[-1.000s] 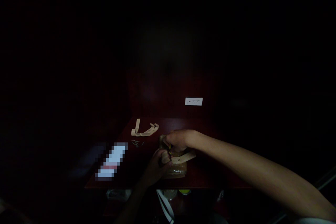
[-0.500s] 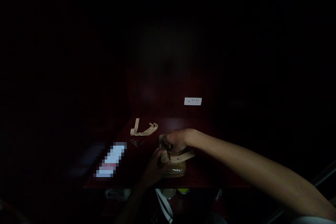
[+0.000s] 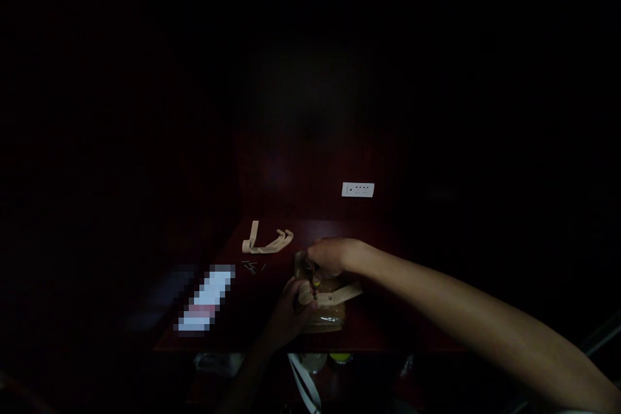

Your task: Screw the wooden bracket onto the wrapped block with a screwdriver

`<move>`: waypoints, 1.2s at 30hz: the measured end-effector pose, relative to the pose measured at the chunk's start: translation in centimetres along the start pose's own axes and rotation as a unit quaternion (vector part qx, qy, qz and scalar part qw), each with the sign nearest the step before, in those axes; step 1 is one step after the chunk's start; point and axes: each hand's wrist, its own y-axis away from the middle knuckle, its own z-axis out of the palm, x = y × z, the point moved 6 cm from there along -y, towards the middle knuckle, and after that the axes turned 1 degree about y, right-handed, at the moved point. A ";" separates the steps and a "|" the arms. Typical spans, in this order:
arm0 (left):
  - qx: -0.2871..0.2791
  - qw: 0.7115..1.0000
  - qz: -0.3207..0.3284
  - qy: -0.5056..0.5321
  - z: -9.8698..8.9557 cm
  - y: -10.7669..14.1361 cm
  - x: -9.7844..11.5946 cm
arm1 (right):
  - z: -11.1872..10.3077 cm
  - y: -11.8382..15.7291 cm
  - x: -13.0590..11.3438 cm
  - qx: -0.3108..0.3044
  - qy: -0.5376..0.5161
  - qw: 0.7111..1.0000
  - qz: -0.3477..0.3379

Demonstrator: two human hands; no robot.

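Under my left hand [image 3: 291, 310] is a pale wooden hook piece [image 3: 334, 297] with an angled arm and a hole; my fingers and thumb grip its rounded end. It rests on a brown package [image 3: 327, 320] wrapped in clear plastic. My right hand [image 3: 330, 255] is closed above it around what looks like a small screwdriver [image 3: 316, 283] with a yellow part, mostly covered by the fingers. The tool's lower end points down at the wood beside my left thumb. Its tip is too small and dark to make out clearly.
Farther back on the dark red table [image 3: 272, 330] lie more wooden hooks [image 3: 266, 248]. Several thin screws or nails [image 3: 251, 266] are scattered in front of them. A pixelated bright panel [image 3: 206, 297] is at left. A white socket plate [image 3: 358, 189] is on the back wall. A white strap [image 3: 305, 381] hangs below.
The view has shifted slightly, so everything sits a little lower. The yellow part of the tool shows more below my right hand, which has turned a little. My left hand keeps its grip.
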 end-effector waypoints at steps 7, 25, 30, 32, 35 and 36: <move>0.009 1.000 -0.007 0.015 0.0 0.0 -0.4 | 0.4 0.3 0.0 -0.011 -0.008 1.000 0.015; -0.018 1.000 0.000 0.002 0.4 0.1 0.0 | 0.8 -0.8 0.2 -0.012 -0.026 1.000 -0.002; -0.005 1.000 0.013 -0.019 0.1 0.0 0.5 | 0.7 -0.5 0.2 -0.020 -0.030 0.999 -0.016; -0.007 0.999 0.017 -0.029 0.1 0.0 0.7 | 0.7 -0.5 0.3 -0.022 -0.032 0.999 -0.018; -0.007 0.999 0.018 -0.039 0.0 -0.1 0.7 | 0.8 -0.6 0.3 -0.029 -0.030 0.999 -0.019; -0.006 0.999 0.018 -0.041 0.0 -0.1 0.6 | 0.9 -0.6 0.3 -0.029 -0.028 0.999 -0.020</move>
